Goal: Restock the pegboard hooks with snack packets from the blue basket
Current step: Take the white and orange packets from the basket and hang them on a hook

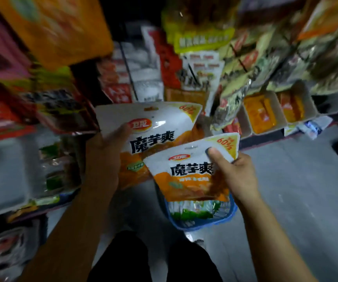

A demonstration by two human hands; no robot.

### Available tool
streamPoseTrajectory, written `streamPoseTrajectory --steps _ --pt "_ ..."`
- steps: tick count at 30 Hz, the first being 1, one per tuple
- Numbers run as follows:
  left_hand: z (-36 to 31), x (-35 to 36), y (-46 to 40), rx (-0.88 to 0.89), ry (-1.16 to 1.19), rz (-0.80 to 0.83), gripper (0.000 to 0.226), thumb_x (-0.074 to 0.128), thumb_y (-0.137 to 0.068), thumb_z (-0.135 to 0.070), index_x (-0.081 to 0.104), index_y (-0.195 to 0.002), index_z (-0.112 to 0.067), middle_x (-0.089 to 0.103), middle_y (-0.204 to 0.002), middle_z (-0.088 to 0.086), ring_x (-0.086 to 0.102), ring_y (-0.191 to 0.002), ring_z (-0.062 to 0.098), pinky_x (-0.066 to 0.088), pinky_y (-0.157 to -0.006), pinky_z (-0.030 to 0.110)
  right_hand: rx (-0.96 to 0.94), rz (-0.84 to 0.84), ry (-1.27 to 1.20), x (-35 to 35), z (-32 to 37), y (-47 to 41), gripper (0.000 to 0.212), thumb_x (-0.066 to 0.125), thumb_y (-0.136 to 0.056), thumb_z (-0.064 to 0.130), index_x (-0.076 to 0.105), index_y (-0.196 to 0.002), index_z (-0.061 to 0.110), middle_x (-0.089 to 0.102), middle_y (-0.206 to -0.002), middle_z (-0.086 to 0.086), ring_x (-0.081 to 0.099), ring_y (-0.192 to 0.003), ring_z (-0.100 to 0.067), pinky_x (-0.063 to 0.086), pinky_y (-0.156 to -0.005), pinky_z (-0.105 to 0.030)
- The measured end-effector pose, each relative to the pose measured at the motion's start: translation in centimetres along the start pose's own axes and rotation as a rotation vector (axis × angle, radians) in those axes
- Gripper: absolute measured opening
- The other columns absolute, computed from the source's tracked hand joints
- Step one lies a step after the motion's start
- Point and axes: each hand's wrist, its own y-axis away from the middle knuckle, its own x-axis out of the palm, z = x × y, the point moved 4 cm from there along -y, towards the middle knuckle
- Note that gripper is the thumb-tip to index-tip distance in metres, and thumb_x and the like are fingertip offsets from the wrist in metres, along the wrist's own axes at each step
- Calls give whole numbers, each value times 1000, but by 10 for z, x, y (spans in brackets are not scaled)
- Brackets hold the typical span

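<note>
Two white and orange snack packets with black lettering fill the middle of the view. My left hand point(105, 157) grips the upper packet point(160, 123) by its left edge. My right hand point(235, 174) grips the lower packet point(186, 169) at its top right corner, thumb on the front; this packet overlaps the lower part of the other. Below them the blue basket point(230, 215) stands on the floor with green and white packets inside, partly hidden by the lower packet. Black hooks point(128, 70) jut out among the hanging packets above.
Hanging snack packets crowd the display above and to both sides, most of them blurred. White trays point(247, 121) with orange packets sit on a low shelf at the right. Shelved packets point(54, 169) lie at the left. The grey floor point(296, 190) stretches right; my dark trouser legs show below.
</note>
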Motion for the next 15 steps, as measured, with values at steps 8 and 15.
streamPoseTrajectory --steps 8,15 --pt "-126 -55 -13 170 49 -71 21 76 -71 -35 72 -90 -28 73 -97 -1 69 -93 22 56 -84 42 -269 88 -29 71 117 -1 12 72 -81 18 68 -70 19 71 -62 15 65 -56 3 48 -47 -12" --pt "-171 -71 -27 259 84 -50 35 65 -85 -24 63 -120 -17 70 -113 3 67 -102 21 52 -93 44 -426 292 26 118 177 -5 6 72 -82 16 69 -77 19 75 -74 11 70 -65 -4 51 -52 -15"
